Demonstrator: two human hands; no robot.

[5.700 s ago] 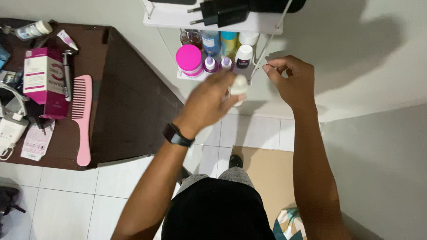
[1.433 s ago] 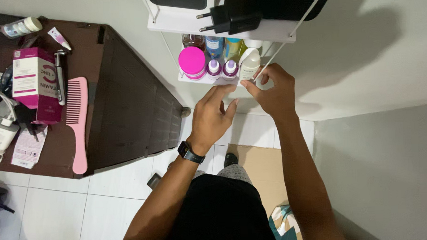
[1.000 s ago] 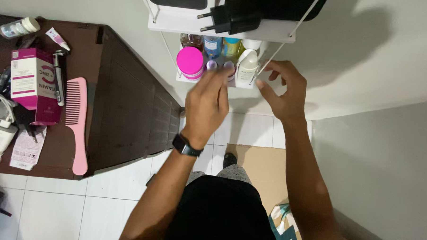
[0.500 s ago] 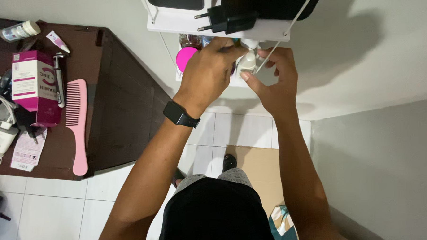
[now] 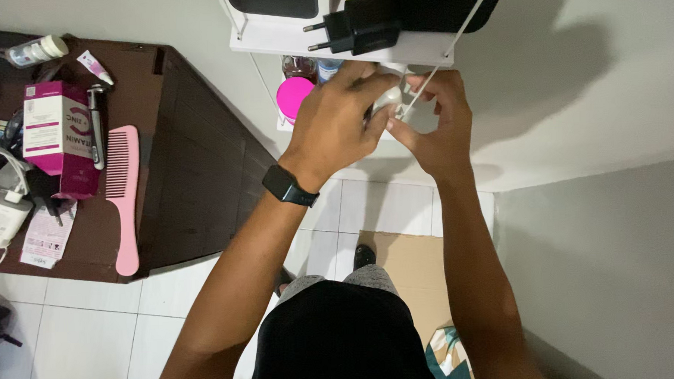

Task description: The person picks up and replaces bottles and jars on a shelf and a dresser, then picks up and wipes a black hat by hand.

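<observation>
the small white bottle (image 5: 388, 99) sits on the lower tier of the white wire shelf (image 5: 287, 36), right-hand front corner, just under the upper tier & tight against the thin corner rod. your left hand (image 5: 335, 122) is wrapped over it from the front, fingers curled on its near side; your right hand (image 5: 435, 122) pinches in from the other side, thumb & fingertips at the bottle/rod. so both hands are closed on the bottle, though i can't tell how firm the right one's hold is.

risks, imo:
- your left knuckles are crowding the pink-lidded jar (image 5: 295, 96) & the bottles behind it; a wide wrist move could knock them off the tier.
- headroom is small. tilt the bottle up & it may catch the upper tier or the rod, then slip.
- the black plug adapter (image 5: 354, 30) lies at the upper tier's edge w/ prongs out; a bump to the frame could drop it on your hands.
- floor tiles below: a drop likely cracks smth.
</observation>
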